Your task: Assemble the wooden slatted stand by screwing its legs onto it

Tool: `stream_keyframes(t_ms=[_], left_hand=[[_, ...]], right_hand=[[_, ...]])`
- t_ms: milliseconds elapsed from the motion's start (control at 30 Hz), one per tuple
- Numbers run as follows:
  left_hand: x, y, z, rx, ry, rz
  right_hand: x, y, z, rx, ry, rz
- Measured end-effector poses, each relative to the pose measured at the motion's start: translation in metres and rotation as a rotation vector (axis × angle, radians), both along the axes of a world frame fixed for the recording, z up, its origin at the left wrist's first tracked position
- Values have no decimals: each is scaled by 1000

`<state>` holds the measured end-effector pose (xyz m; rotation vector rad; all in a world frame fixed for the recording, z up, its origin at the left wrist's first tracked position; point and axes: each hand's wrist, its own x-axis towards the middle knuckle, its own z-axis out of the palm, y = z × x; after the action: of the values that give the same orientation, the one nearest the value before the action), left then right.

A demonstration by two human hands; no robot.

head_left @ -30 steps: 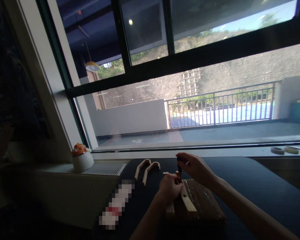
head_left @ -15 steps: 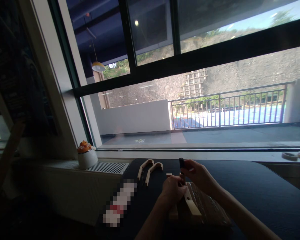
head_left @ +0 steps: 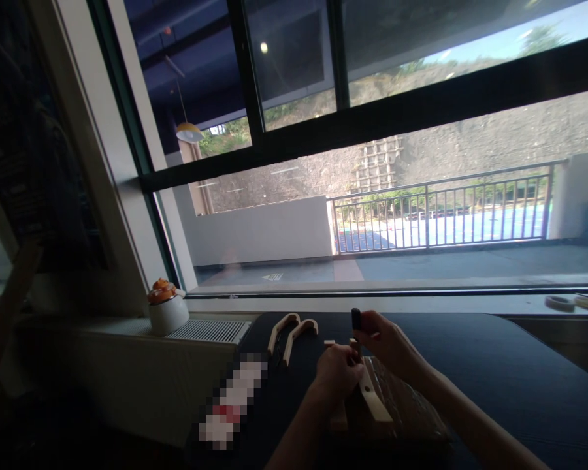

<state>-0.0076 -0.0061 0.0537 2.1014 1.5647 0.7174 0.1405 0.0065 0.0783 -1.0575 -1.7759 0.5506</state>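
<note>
My left hand (head_left: 340,372) is closed around the upper end of a pale wooden piece (head_left: 372,399) with a dark hole in it. Its fingers hide the joint between that piece and the wood beneath. Just above, my right hand (head_left: 378,331) grips a screwdriver by its short black handle (head_left: 355,318), held upright over the left fingertips. The tool's tip is hidden. Under both hands lies a brown block wrapped in clear plastic (head_left: 411,405). Another wooden strip (head_left: 338,416) shows below my left wrist.
Two curved wooden hooks (head_left: 294,339) lie at the left of the black table (head_left: 494,365). A blurred-out pale strip (head_left: 235,398) is near the left edge. A white jar with an orange lid (head_left: 168,313) stands by the window; tape rolls (head_left: 559,303) sit on the sill at right.
The view has shifted slightly. Both hands keep the same hold and place, with the black handle still upright.
</note>
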Motion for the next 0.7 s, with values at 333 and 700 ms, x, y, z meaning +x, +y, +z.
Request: stream_keyframes(t_ms=[333,700], left_hand=[[1,-3,3,-6,-29,-12],[1,-3,3,-3,-13,1]], right_hand=[[7,-5,17,65,-159,-26],[9,-9,29,141,-358,-62]])
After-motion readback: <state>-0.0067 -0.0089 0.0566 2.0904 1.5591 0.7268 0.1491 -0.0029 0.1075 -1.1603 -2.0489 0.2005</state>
